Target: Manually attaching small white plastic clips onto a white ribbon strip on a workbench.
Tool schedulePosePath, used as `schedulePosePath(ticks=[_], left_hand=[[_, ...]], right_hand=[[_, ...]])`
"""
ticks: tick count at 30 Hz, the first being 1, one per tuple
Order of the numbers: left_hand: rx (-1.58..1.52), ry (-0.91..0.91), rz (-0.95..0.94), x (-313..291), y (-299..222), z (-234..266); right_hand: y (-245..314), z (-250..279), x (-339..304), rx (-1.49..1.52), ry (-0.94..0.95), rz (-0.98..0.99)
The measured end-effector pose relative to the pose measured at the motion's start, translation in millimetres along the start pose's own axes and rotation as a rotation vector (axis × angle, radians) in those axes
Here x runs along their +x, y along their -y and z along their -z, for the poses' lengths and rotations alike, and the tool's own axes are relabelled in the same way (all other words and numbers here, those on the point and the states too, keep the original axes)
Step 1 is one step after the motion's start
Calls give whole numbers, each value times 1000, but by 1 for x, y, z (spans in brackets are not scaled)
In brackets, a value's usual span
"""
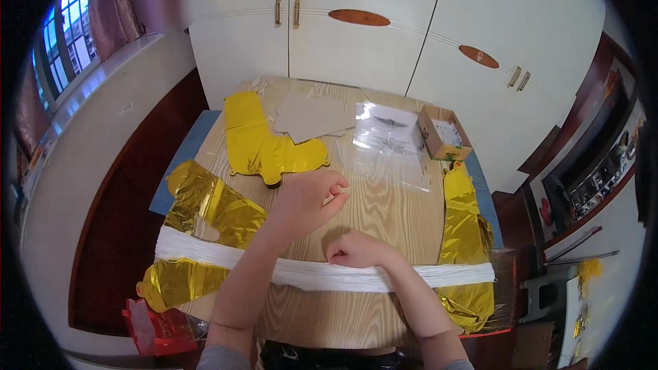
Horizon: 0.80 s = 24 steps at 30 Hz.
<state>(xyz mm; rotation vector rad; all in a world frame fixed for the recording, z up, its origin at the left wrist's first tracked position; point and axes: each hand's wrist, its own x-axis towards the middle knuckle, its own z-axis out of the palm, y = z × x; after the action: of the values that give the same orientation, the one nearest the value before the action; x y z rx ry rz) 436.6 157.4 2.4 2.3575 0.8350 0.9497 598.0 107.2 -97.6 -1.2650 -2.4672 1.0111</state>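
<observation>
A long bundle of white string (322, 278) stretches across the table from its left side to its right. My left hand (306, 203) is raised over the middle of the table, fingers curled and thumb near them; whatever it pinches is too small to make out. Lower and to the right, my right hand (361, 249) is closed beside the upper edge of the bundle, its grip hidden. Under the bundle's ends are a crinkled gold foil balloon (226, 200) at left and another gold foil balloon (460, 223) at right, both flat.
A flat yellow foil balloon (248, 138) lies at the far left, beside grey cardboard sheets (312, 116). Farther right are a printed sheet in clear plastic (389, 133) and a small wooden box (445, 133). A red bag (161, 329) sits below the table's left corner.
</observation>
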Motion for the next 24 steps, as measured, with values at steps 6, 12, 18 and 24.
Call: schedulePosePath(ticks=[6,12,18,24], left_hand=[[-11,10,7,0,0,-1],[-21,9,6,0,-2,-1],[-10,4,-20,0,1,-2],[-19,5,-33,0,3,-4]], right_hand=[[5,4,0,71,56,-89],[3,0,-1,51,46,-66],[6,5,0,41,95,-59],[3,12,-8,37,109,-100]])
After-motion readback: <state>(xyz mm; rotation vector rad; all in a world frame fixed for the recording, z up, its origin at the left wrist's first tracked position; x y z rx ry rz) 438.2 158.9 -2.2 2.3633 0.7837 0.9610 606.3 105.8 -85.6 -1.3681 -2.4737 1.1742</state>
